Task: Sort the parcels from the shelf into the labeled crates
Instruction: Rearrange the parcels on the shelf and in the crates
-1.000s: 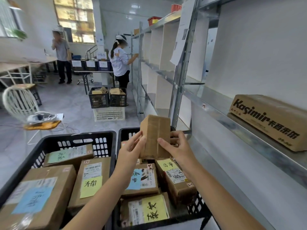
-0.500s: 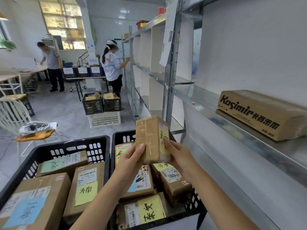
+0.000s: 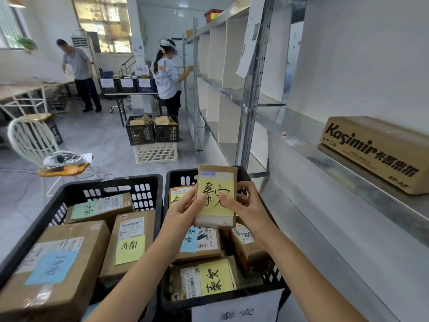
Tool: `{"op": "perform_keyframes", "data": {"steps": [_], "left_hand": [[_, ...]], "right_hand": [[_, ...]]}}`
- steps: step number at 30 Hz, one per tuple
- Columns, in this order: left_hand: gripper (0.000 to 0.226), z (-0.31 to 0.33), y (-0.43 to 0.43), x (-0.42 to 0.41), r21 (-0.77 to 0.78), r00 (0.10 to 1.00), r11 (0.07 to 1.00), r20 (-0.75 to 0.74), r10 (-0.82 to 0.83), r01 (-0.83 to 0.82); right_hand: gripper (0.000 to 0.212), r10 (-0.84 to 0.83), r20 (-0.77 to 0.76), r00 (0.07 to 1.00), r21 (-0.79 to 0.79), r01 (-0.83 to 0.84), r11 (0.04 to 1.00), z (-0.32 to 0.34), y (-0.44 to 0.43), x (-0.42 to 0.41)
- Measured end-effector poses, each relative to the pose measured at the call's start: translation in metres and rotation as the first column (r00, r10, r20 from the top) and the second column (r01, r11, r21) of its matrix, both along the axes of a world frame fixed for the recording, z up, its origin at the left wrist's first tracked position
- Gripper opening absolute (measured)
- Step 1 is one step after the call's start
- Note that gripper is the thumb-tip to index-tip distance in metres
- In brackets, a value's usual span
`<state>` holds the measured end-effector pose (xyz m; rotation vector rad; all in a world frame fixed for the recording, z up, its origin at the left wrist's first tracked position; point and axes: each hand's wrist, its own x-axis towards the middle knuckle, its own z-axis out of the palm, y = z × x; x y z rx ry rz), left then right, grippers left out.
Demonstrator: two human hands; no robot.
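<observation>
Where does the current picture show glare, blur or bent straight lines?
Head view: the far window is blown out by daylight; the metal shelf upright leans and bows, a wide-angle effect; writing on the held parcel is sharp; the white paper label at the bottom edge is blurred.

Bright, even daylight throughout. Main source: tall window (image 3: pixel 102 24) at far left, washed out to yellow-white glare. Small lamp glints on the glossy back wall (image 3: pixel 162 22). Steel shelf (image 3: pixel 301 131) shows a dull sheen and smeared reflections. Shadows soft: faint under the white chair (image 3: pixel 30 140), deeper between boxes in the black crate (image 3: pixel 111 184). Parcel (image 3: pixel 217 196) at centre is sharp, its handwriting crisp. Paper sign (image 3: pixel 236 307) at the bottom edge is blurred; the room's far end reads softer. Wide-angle bend: shelf post (image 3: pixel 254 89) leans, straight edges bow toward the corners.
</observation>
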<state>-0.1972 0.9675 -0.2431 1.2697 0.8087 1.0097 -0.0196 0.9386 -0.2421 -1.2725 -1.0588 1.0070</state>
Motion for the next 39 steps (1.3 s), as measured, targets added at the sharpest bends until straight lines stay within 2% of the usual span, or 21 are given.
{"op": "perform_keyframes", "data": {"steps": [3,7,10,14,19,22,27,30,34,39], "left_hand": [[0.039,-0.003,0.003,-0.01,-0.035,0.999,0.999,-0.014,0.032,-0.032],[0.049,-0.009,0.013,-0.021,-0.019,0.995,0.997,-0.074,0.071,-0.072],[0.04,-0.018,0.022,-0.027,-0.025,0.987,0.992,-0.1,0.124,-0.127],[0.027,-0.023,0.037,-0.032,0.025,0.963,0.987,-0.216,0.161,-0.159],[0.039,-0.019,0.066,-0.03,0.124,0.919,0.978,-0.339,0.202,-0.169],[0.041,-0.02,0.089,-0.026,0.16,0.887,0.978,-0.419,0.193,-0.137],[0.043,-0.025,0.137,-0.015,0.156,0.873,0.98,-0.452,0.182,-0.123],[0.045,-0.034,0.165,-0.006,0.137,0.867,0.986,-0.475,0.148,-0.094],[0.045,-0.049,0.193,0.002,0.114,0.85,0.989,-0.51,0.136,-0.09],[0.04,-0.057,0.205,0.005,0.123,0.806,0.988,-0.573,0.146,-0.091]], "right_hand": [[0.053,0.021,-0.023,1.0,0.003,-0.021,1.0,-0.003,0.008,-0.003],[0.063,-0.001,-0.084,0.996,-0.017,0.0,1.0,0.001,0.019,0.0],[0.07,-0.053,-0.141,0.989,-0.042,0.047,0.998,0.003,0.026,0.013],[0.055,-0.139,-0.136,0.981,-0.065,0.132,0.989,0.005,0.041,0.046],[0.051,-0.155,-0.064,0.986,-0.099,0.149,0.984,-0.006,0.079,0.075],[0.041,-0.165,-0.076,0.983,-0.146,0.153,0.977,-0.02,0.107,0.078],[0.043,-0.146,-0.067,0.987,-0.23,0.128,0.965,-0.035,0.152,0.082],[0.047,-0.092,-0.017,0.996,-0.279,0.084,0.957,-0.038,0.179,0.086],[0.042,0.009,0.03,1.0,-0.339,0.002,0.941,-0.039,0.215,0.087],[0.035,0.221,0.126,0.967,-0.43,-0.147,0.891,-0.046,0.263,0.072]]}}
